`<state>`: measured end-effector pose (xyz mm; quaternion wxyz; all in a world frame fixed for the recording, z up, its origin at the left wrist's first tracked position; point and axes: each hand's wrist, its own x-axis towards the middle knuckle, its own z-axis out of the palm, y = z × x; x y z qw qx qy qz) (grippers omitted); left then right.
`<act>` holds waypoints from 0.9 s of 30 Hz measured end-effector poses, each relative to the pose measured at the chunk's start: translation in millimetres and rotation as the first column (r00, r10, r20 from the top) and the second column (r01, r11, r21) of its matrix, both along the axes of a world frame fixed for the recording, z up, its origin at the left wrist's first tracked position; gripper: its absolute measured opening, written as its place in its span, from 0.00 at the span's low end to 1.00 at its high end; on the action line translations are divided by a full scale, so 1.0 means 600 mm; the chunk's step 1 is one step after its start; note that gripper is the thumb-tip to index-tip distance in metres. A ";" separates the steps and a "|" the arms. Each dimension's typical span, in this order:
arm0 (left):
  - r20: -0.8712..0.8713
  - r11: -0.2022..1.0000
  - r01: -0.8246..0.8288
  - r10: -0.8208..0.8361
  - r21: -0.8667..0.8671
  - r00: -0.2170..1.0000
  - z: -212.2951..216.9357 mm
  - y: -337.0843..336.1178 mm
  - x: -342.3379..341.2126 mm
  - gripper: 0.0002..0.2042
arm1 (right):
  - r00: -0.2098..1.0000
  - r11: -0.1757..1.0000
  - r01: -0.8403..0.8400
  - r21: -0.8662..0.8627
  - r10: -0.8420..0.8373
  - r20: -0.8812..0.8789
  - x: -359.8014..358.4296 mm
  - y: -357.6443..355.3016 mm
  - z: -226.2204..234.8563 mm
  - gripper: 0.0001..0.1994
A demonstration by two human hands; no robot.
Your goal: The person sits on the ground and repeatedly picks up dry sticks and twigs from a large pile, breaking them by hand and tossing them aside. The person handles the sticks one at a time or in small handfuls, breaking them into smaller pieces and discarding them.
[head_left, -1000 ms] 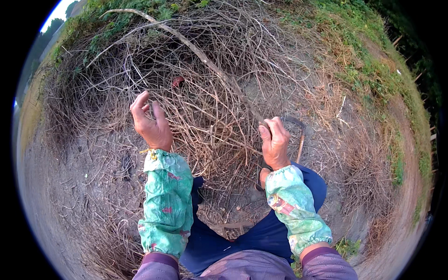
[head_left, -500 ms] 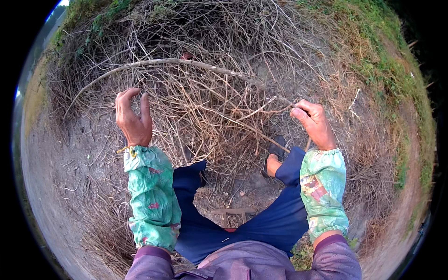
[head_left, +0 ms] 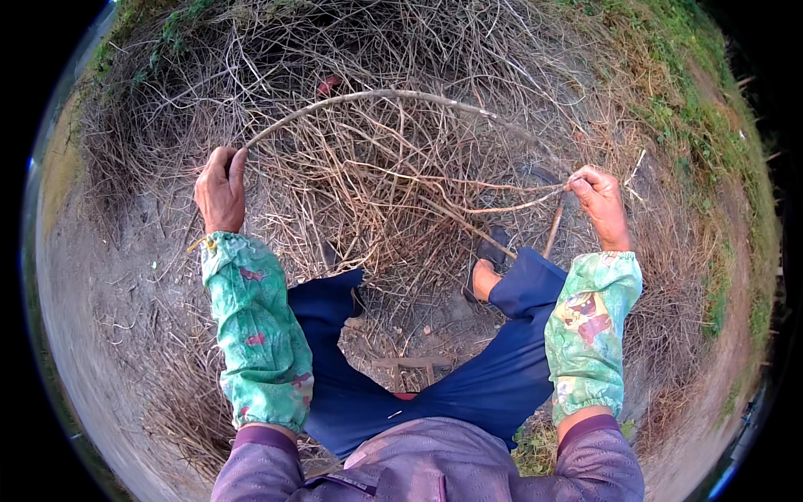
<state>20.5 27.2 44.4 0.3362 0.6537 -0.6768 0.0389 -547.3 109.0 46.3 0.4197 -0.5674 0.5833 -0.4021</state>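
A long, thin, bare branch (head_left: 401,94) arches up and away from me between my two hands. My left hand (head_left: 222,191) pinches its left end between thumb and fingers. The right hand (head_left: 600,205) is closed on its other end, and thinner side twigs (head_left: 506,207) run from that grip back toward the middle. Below the arch lies a loose heap of dry sticks (head_left: 368,197) on the ground, in front of my feet.
A large tangle of dry brushwood (head_left: 393,42) spreads across the far side. Green plants (head_left: 669,109) edge the right. A wooden stick (head_left: 553,230) leans near my right foot (head_left: 483,279). A small reddish thing (head_left: 329,84) lies among the twigs. More brushwood (head_left: 196,418) lies at lower left.
My left hand has closed on the branch, having been open beside it. The right hand has moved right and slightly away from me, and the branch has shifted right with it.
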 end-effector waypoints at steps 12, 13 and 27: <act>-0.996 0.818 0.569 -0.089 -0.082 -0.016 -0.015 0.004 -0.230 0.12 | 0.748 0.987 0.129 -0.090 -0.037 0.663 0.271 -0.072 -0.018 0.12; -0.994 0.751 0.652 -0.076 -0.105 -0.073 -0.019 0.017 -0.264 0.13 | 0.772 0.990 0.092 -0.111 0.000 0.636 0.298 -0.069 -0.019 0.11; -1.000 0.846 0.534 -0.011 -0.005 0.008 -0.023 0.030 -0.141 0.13 | 0.772 0.986 0.126 -0.112 -0.169 -0.613 0.276 -0.138 -0.251 0.14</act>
